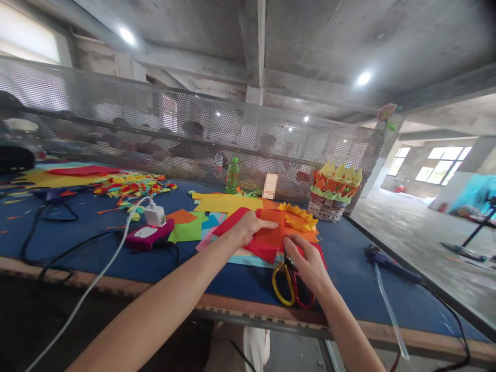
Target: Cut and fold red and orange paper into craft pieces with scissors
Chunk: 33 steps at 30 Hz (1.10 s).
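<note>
A sheet of orange paper (270, 235) lies over red paper (232, 221) on the blue table. My left hand (250, 228) grips the orange sheet from the left, its thumb stretched across the top and its other fingers curled. My right hand (310, 261) is closed at the lower right edge of the same sheet, with fingertips pinched on it; the fingers underneath are hidden. Scissors (285, 284) with one yellow and one red handle loop lie just under my right hand, blades partly covered. Behind the hands sits a zigzag-cut yellow-orange paper strip (300, 218).
A basket (329, 206) with pointed paper trim stands at the back right, a green bottle (232, 175) behind the papers. Paper scraps (129, 185), a magenta power strip (149, 235) and cables lie left. A glue gun (393, 263) lies right. A perforated screen (217, 134) edges the table.
</note>
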Each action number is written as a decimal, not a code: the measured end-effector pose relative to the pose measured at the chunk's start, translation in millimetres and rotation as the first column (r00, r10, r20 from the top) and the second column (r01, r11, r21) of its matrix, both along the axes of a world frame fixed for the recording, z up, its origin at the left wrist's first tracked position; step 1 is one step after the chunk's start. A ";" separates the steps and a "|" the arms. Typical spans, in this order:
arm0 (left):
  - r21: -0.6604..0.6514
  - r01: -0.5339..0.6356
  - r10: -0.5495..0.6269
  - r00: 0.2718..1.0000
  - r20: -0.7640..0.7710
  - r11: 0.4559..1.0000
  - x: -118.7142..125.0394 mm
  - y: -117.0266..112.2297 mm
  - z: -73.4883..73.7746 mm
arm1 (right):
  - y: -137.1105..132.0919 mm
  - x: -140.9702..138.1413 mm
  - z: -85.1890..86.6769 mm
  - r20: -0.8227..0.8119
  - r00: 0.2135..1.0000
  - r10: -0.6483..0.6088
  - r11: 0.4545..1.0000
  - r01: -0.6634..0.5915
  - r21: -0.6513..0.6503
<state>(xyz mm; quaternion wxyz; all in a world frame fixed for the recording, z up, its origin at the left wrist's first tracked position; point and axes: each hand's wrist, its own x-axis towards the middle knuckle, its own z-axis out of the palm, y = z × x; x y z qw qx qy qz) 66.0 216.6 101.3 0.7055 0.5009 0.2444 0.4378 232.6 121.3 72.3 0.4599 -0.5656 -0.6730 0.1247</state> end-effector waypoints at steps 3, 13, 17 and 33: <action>-0.001 0.056 -0.056 0.998 -0.032 0.998 1.2 -6.3 2.4 | 1.4 -0.9 0.0 -0.011 0.998 -0.061 0.997 0.061 0.042; -0.042 0.024 -0.028 0.995 -0.094 0.999 -14.3 9.7 13.6 | 5.7 8.3 -3.0 -0.051 0.967 -0.248 0.964 0.251 0.081; -0.049 -0.073 0.068 0.993 -0.097 0.996 -20.2 18.6 14.3 | 8.2 18.6 -4.1 -0.104 0.936 -0.337 0.932 0.347 0.106; -0.041 -0.245 0.248 0.945 0.211 0.969 -54.7 27.1 41.5 | 28.1 2.3 -4.4 0.105 0.986 -0.132 0.990 0.137 -0.044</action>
